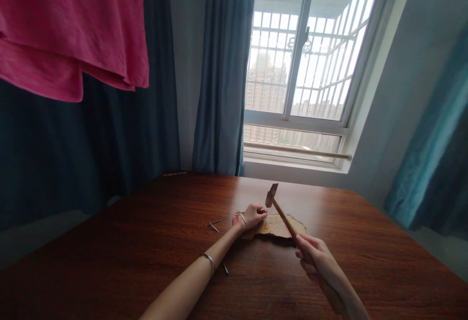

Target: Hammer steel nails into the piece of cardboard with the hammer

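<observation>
1. L hand [254, 216]: fingers closed in a pinch at the tips, w/ a thin pale pin [266, 209] showing upright there (v. small, most of it hidden by the fingers). The hand sits at the card's far L part.
2. R hand [316, 256]: wrapped firmly round the hammer [284, 217], gripping the wooden handle low down. The handle slants up & away to the L; the head is up near the L hand's fingertips, just above the pin. Can't tell if head & pin touch.
3. Card [276, 227]: brown, ragged-edged, lies flat on the counter [146, 261] btwn the two hands, its face speckled w/ many small dark dots; a bit of pink shows at its L end. The hammer handle crosses over it.
4. Two short metal rods [213, 227] lie at an angle to each other, L of the card. A third rod [225, 269] lies nearer, just R of the L forearm.
5. L arm wears two bands: one at the wrist [243, 219], another on the forearm [208, 260].
6. Bkgd: barred window [292, 81] beyond the counter, blue curtain [223, 76] beside it, pink cloth [73, 28] hanging upper L.
</observation>
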{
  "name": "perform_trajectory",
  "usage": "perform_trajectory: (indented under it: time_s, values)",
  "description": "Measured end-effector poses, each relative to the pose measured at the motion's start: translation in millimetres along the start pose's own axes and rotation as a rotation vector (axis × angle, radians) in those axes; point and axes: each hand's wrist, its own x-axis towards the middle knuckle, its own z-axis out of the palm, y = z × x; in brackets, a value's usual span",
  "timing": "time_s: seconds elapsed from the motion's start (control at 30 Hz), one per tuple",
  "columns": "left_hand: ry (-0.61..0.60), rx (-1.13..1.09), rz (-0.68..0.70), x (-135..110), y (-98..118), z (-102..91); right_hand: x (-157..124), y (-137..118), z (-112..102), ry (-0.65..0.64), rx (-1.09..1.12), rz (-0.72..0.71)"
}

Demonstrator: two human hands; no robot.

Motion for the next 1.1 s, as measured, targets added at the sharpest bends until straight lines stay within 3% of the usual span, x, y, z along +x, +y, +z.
perform_trajectory:
  time_s: [0.4, 0.67, 1.1]
  values:
    - [0.011, -0.013, 0.033, 0.9, -7.4, 3.8, -1.3, -2.2, 2.0, 0.021, 0.015, -0.034]
    - [0.011, -0.017, 0.056, 3.0, -9.3, 4.7, 0.1, 0.9, 2.0, 0.048, -0.001, 0.02]
    - [-0.011, -0.007, 0.0, 1.3, -4.4, 2.7, -1.3, -0.8, 5.6, 0.025, 0.004, 0.06]
